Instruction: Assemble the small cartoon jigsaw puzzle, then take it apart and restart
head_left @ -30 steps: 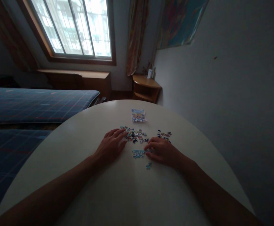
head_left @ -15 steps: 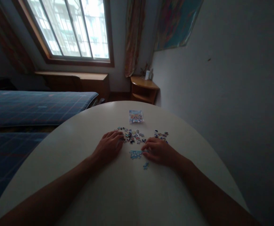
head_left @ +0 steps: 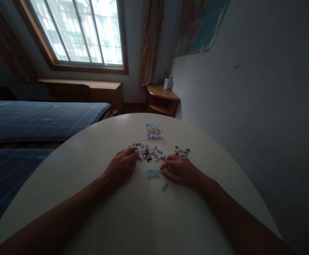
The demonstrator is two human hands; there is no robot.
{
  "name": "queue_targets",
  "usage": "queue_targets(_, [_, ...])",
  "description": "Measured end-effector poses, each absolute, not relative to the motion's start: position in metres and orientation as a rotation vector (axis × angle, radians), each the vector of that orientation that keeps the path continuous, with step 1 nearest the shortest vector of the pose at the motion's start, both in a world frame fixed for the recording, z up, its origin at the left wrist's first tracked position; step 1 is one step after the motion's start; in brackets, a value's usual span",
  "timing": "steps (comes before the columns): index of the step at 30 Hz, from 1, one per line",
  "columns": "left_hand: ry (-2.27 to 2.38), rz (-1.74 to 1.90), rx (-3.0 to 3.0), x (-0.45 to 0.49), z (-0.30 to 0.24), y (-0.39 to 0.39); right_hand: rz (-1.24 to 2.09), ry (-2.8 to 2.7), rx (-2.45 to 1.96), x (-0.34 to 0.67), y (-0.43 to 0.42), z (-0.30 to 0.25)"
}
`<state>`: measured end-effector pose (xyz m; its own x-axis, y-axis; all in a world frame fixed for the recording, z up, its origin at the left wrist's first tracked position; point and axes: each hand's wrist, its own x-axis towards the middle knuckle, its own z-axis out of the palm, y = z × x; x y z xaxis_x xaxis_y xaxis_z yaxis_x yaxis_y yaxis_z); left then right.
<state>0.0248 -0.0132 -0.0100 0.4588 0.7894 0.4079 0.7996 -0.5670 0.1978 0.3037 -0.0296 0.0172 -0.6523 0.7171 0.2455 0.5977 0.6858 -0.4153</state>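
Loose jigsaw puzzle pieces (head_left: 149,153) lie in a spread pile on the white round table (head_left: 154,219). My left hand (head_left: 122,163) rests at the pile's left edge, fingers stretched out over the nearest pieces and nothing visibly held. A short joined strip of light-blue puzzle pieces (head_left: 153,174) with letter shapes lies nearer to me. At its right end my right hand (head_left: 179,170) has its fingers bent and thumb close, pinching a puzzle piece that they mostly hide. Just below sits a small separate blue cluster (head_left: 165,187).
A printed picture sheet (head_left: 153,131) lies behind the pile. Another group of dark pieces (head_left: 182,151) sits beyond my right hand, partly covered by it. Past the table are a blue plaid mattress (head_left: 43,120), a wooden corner shelf (head_left: 162,92) and a wall on the right.
My left hand has shifted slightly left, its fingers straighter, baring more pieces at the pile's left side. My right hand stays almost where it was beside the strip.
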Motion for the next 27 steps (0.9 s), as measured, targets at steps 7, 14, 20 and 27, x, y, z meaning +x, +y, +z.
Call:
queue_targets(7, [-1.412,-0.774,-2.661,0.025,-0.012,-0.012,0.427,-2.498,-1.024,0.304,-0.029,0.017])
queue_targets(14, [-1.424,-0.723,-2.605,0.025,-0.009,-0.015,0.433,-2.501,-1.011,0.304,-0.029,0.017])
queue_targets(20, [-1.41,-0.736,-2.567,0.024,-0.004,-0.016,0.414,-2.516,-0.996,0.305,-0.029,0.018])
queue_targets(27, [-1.27,-0.865,-2.574,0.027,-0.002,-0.021,0.409,-2.511,-0.988,0.298,-0.029,0.016])
